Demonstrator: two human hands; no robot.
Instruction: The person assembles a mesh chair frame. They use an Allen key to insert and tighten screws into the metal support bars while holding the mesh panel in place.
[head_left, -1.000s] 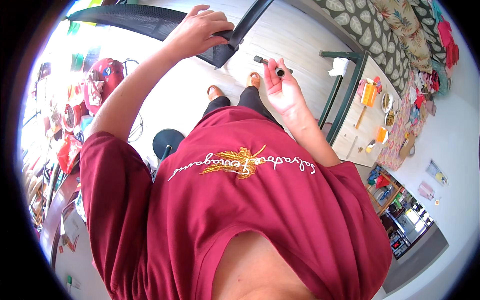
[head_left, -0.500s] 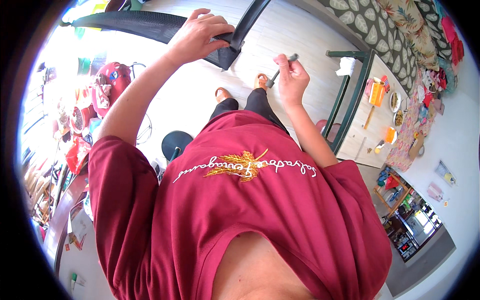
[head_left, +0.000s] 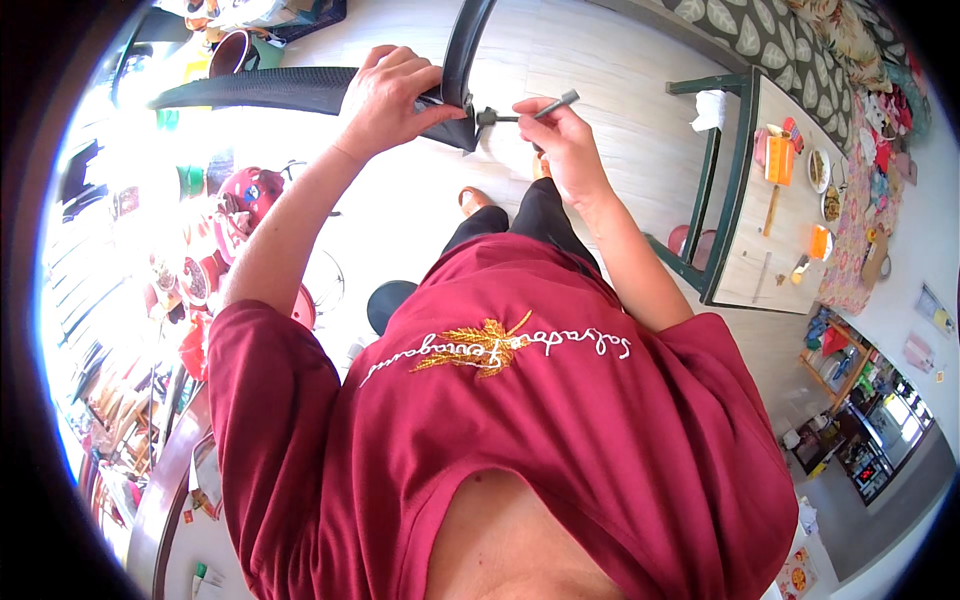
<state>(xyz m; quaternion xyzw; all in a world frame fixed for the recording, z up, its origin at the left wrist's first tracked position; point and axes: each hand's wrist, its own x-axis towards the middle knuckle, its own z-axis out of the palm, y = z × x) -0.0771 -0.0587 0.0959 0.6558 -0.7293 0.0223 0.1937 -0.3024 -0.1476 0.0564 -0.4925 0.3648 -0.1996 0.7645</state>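
Observation:
My left hand (head_left: 392, 92) grips a black rubber tyre (head_left: 270, 88) that curves away to the upper left and bends up toward the top edge. My right hand (head_left: 562, 138) holds a slim grey metal tool (head_left: 535, 111) whose dark tip touches the tyre just right of my left fingers. Both arms reach forward over my red shirt. The tyre's far end runs out of the picture.
A green-framed wooden table (head_left: 752, 232) with orange containers and dishes stands at the right. Red helmets and clutter (head_left: 240, 200) fill the bright left side. A dark round stool (head_left: 388, 300) sits below my left forearm on the pale floor.
My right hand rose from near my leg up to the tyre, bringing the tool's tip against it. My left hand kept its hold on the tyre.

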